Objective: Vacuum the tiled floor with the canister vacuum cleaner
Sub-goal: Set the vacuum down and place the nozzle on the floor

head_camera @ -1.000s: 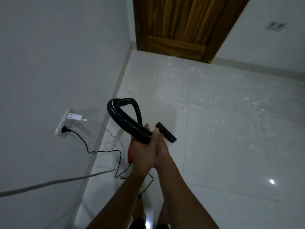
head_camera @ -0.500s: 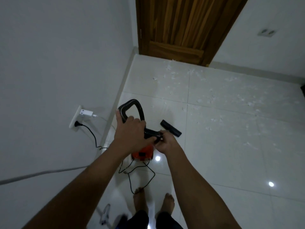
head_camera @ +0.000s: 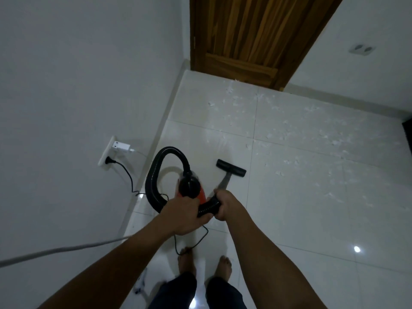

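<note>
A small red and black canister vacuum (head_camera: pixel 191 188) sits on the white tiled floor (head_camera: pixel 312 197) just ahead of my feet. Its black ribbed hose (head_camera: pixel 156 172) loops up and left, then comes back to my hands. My left hand (head_camera: pixel 186 214) and my right hand (head_camera: pixel 226 204) both grip the hose end side by side. A grey wand (head_camera: pixel 225 181) runs forward from my right hand to the black floor nozzle (head_camera: pixel 230 167), which rests on the tile. White scraps of debris (head_camera: pixel 287 161) lie scattered beyond the nozzle toward the door.
A wooden door (head_camera: pixel 256 36) closes the far end. The left wall carries a socket (head_camera: pixel 109 156) with a white charger and the vacuum's black cord (head_camera: pixel 128 177), which trails across the floor by my bare feet (head_camera: pixel 205 266). A grey cable (head_camera: pixel 66 249) crosses at lower left.
The view has dropped nearer the floor. The nozzle went from held up in the air down onto the tile, and my hands shifted along the hose to its end near the wand.
</note>
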### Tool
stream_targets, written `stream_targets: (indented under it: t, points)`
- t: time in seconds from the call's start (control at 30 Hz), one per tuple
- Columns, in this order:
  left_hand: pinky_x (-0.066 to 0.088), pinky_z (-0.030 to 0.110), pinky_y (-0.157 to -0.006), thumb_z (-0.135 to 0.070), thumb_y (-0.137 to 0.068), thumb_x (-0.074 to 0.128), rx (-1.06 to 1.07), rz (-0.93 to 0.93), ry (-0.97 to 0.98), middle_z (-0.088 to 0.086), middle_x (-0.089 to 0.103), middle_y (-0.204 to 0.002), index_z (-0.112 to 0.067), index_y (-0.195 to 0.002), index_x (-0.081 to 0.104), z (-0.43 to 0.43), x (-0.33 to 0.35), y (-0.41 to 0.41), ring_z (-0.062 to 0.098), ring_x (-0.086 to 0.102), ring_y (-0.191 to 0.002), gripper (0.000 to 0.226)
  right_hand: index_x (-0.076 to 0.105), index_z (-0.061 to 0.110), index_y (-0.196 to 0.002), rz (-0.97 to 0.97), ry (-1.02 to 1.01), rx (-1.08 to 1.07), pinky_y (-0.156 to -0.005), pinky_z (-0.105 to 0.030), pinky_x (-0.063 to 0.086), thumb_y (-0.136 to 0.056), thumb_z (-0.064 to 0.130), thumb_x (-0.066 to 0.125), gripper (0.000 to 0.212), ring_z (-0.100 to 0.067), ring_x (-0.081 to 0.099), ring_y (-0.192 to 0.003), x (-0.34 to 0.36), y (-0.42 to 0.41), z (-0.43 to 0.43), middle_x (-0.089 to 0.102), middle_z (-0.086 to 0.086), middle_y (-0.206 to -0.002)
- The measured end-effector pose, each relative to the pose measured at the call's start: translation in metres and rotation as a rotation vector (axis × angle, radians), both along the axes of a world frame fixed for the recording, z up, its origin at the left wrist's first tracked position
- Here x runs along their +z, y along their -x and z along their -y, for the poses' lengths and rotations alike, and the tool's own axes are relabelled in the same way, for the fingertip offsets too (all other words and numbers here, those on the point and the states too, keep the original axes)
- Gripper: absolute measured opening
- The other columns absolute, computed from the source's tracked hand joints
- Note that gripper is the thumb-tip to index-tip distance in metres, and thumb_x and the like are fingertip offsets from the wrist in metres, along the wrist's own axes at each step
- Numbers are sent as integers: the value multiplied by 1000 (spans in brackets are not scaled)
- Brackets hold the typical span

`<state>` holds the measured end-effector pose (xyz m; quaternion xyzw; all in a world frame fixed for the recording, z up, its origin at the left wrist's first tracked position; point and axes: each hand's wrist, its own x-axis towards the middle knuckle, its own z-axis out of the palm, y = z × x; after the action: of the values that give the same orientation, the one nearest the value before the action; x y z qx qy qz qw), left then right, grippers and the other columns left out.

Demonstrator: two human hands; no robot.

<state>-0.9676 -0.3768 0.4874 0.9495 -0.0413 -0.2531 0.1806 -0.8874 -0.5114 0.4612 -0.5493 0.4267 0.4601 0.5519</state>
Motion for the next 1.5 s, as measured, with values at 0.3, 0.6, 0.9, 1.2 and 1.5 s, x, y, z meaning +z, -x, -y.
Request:
stream_targets:
  t: [0.3,0.6,0.9,1.2,1.5]
  points:
    - [32,18,-56,-57,-99,38,86,108,71,-7,60,-83,-30,-138,33,-5,-11,16,6,49,-62,47,58,4,-110,58,-1,152,-43,-27,52,-103,13,51,13,-24,63,-52,-24,-7,-28,66,-13,-68]
    - [52,27,-67,-61,-97,39,192,134,147,-6,68,-92,-35,-132,41,-3,-30,-25,11,65,-73,44,54,7,-80,78,40,263,-39,-21,47,-106,16,49,28,-18,54,-47,-32,-56,-24,58,-6,-47]
    - [52,25,-71,-57,-94,49,103,75,125,0,70,-94,-29,-145,37,-2,-40,-99,15,66,-76,59,54,7,-111,86,10,166,-49,-31,51,-110,22,40,20,-19,58,-54,-58,-125,-16,57,-11,-76]
    - [58,33,-68,-56,-99,35,147,31,-2,5,67,-95,-31,-146,28,41,-55,-188,14,64,-67,54,44,20,-147,124,-27,181,-47,-27,50,-109,23,45,38,-20,58,-58,-87,-227,9,55,-11,-85]
    - [59,36,-56,-58,-99,28,261,55,-101,8,66,-89,-36,-145,29,77,-65,-259,14,60,-55,51,47,1,-139,134,-5,366,-73,-44,59,-105,24,54,41,-31,64,-82,-100,-310,26,60,-15,-99]
